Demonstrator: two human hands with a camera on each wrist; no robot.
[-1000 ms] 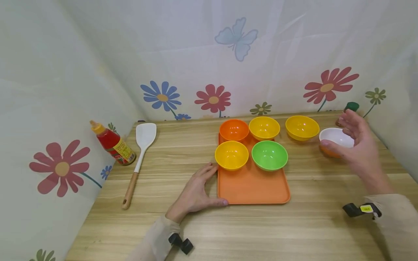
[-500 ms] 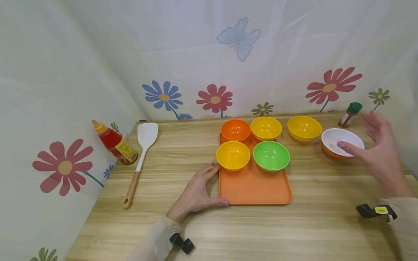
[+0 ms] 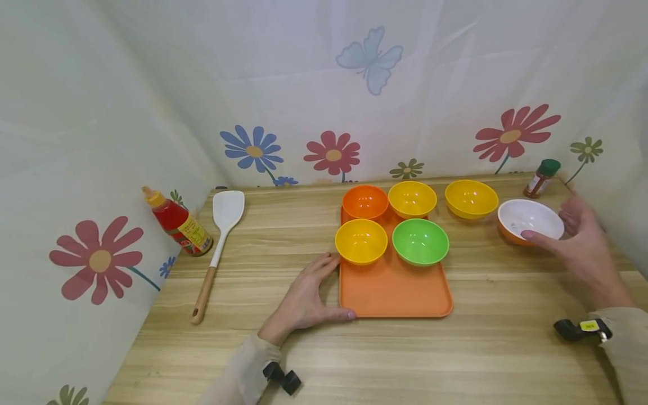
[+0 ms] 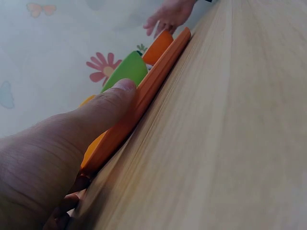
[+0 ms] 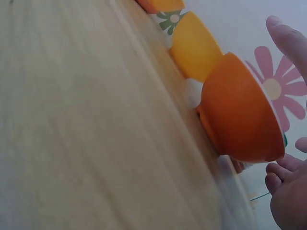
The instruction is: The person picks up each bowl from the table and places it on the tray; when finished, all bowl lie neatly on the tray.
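My left hand [image 3: 306, 301] grips the near left corner of an orange tray [image 3: 395, 292], thumb on the front edge and fingers along the left side. On the tray stand an orange bowl [image 3: 364, 201], two yellow bowls [image 3: 361, 242] and a green bowl [image 3: 420, 242]. Farther right, my right hand [image 3: 587, 247] spreads around an orange bowl with a white inside [image 3: 529, 218]. In the head view its thumb overlaps the near rim. The right wrist view shows the fingertips [image 5: 276, 175] close to the rim of this orange bowl [image 5: 240, 110], with the thumb apart from it.
Another yellow bowl [image 3: 472, 199] stands right of the tray. A small green-capped jar [image 3: 541, 179] is behind the white-lined bowl. At left are a white spatula [image 3: 223, 225] with a wooden handle and a red sauce bottle [image 3: 179, 224]. A flowered curtain [image 3: 283, 73] borders the table.
My right hand has moved rightward from over the white-lined bowl, then lowered its fingers toward the bowl's right side. The jar has come into full view. My left hand stays at the tray.
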